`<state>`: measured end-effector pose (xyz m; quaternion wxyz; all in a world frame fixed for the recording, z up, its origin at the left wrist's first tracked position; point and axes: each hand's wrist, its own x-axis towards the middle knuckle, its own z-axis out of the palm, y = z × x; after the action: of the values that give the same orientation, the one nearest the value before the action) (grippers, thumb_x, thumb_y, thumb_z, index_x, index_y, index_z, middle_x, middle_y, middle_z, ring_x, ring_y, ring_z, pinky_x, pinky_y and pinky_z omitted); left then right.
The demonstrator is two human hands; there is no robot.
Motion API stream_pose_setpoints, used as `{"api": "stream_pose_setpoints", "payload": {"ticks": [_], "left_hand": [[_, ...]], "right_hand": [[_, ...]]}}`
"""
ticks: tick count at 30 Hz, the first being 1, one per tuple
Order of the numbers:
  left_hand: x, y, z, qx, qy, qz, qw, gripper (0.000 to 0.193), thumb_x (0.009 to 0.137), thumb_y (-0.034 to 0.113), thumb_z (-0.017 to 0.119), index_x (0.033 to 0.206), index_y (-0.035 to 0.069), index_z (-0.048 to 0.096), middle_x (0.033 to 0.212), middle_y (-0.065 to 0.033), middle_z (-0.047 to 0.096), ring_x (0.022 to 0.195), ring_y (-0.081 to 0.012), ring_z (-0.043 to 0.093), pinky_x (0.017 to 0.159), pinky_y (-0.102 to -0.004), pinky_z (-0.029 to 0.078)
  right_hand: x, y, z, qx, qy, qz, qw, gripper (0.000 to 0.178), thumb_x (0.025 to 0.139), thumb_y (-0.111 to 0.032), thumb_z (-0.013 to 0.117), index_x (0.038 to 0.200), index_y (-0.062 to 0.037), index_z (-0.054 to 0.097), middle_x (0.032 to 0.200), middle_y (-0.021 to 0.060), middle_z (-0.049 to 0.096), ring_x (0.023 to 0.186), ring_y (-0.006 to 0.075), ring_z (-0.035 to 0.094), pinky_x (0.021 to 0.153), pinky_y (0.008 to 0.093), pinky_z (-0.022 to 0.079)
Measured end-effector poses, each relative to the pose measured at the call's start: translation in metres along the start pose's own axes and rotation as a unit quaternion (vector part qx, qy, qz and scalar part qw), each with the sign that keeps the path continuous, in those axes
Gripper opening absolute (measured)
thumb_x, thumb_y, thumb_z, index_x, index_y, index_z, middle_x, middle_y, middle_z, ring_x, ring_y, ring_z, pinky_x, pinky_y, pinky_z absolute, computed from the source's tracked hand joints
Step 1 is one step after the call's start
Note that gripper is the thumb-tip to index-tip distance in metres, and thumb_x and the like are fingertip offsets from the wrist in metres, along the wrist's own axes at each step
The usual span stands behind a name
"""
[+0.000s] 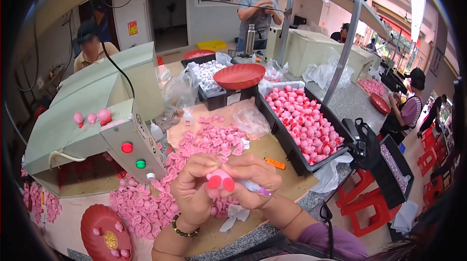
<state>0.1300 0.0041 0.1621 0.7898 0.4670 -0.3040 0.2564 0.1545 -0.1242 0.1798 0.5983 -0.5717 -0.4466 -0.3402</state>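
Observation:
Both hands meet in front of me around a small pink toy figure (220,183) with two round red parts facing up. My left hand (191,188) pinches it between thumb and fingers. From the other side, my right hand (258,173) presses on it with its fingertips and thumb. A pale dropper tube (253,186) with a thin purple tip is tucked in my right hand as well. Just beyond and left of the hands lies a wide heap of soft pink toy pieces (141,207).
A black crate (304,163) of pink and red pieces stands at the right. A red plate (92,214) lies lower left by a grey-green machine (97,110). Another red plate (239,76) sits on a far crate. An orange cutter (275,163) rests nearby. Other people work around.

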Motion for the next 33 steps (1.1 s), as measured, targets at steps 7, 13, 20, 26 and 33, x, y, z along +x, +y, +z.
{"api": "stream_pose_setpoints", "payload": {"ticks": [7, 13, 20, 26, 33], "left_hand": [[0.003, 0.001, 0.001, 0.003, 0.018, -0.028, 0.999, 0.035, 0.076, 0.029, 0.073, 0.095, 0.002, 0.057, 0.097, -0.0079, 0.053, 0.094, -0.0197, 0.052, 0.080, -0.0300, 0.044], [0.007, -0.003, 0.003, -0.001, 0.016, -0.024, 1.000, 0.034, 0.076, 0.027, 0.073, 0.094, 0.003, 0.058, 0.096, -0.0074, 0.053, 0.092, -0.0195, 0.052, 0.079, -0.0302, 0.045], [0.005, -0.001, 0.001, -0.011, 0.020, -0.033, 0.999, 0.029, 0.077, 0.022, 0.073, 0.094, 0.003, 0.059, 0.096, -0.0079, 0.054, 0.092, -0.0202, 0.053, 0.081, -0.0319, 0.044], [0.011, -0.003, 0.001, 0.043, 0.019, -0.019, 0.999, 0.031, 0.076, 0.027, 0.073, 0.093, 0.004, 0.059, 0.101, -0.0093, 0.056, 0.101, -0.0228, 0.050, 0.087, -0.0353, 0.041], [0.002, 0.002, 0.004, 0.037, 0.026, -0.003, 0.999, 0.031, 0.077, 0.028, 0.072, 0.092, 0.005, 0.060, 0.099, -0.0088, 0.060, 0.108, -0.0252, 0.047, 0.091, -0.0378, 0.038]], "right_hand": [[0.005, 0.000, -0.001, 0.007, -0.004, 0.013, 1.000, 0.030, 0.068, -0.007, 0.077, 0.094, 0.0024, 0.065, 0.084, 0.0169, 0.064, 0.071, 0.0209, 0.063, 0.062, 0.0277, 0.050], [0.008, 0.002, -0.005, 0.014, -0.018, 0.005, 1.000, 0.031, 0.067, -0.006, 0.077, 0.094, 0.0038, 0.065, 0.083, 0.0173, 0.063, 0.070, 0.0210, 0.063, 0.061, 0.0281, 0.050], [0.006, 0.006, -0.004, 0.024, -0.018, 0.001, 1.000, 0.029, 0.069, -0.005, 0.075, 0.094, 0.0042, 0.065, 0.082, 0.0179, 0.064, 0.068, 0.0222, 0.063, 0.059, 0.0279, 0.050], [0.008, 0.008, -0.002, 0.043, -0.003, 0.030, 0.999, 0.029, 0.067, -0.007, 0.076, 0.091, 0.0047, 0.065, 0.081, 0.0175, 0.064, 0.070, 0.0221, 0.063, 0.062, 0.0281, 0.050], [0.004, 0.000, -0.001, 0.038, -0.005, 0.036, 0.999, 0.027, 0.067, -0.008, 0.077, 0.089, 0.0043, 0.066, 0.082, 0.0178, 0.064, 0.070, 0.0225, 0.063, 0.063, 0.0291, 0.050]]}}
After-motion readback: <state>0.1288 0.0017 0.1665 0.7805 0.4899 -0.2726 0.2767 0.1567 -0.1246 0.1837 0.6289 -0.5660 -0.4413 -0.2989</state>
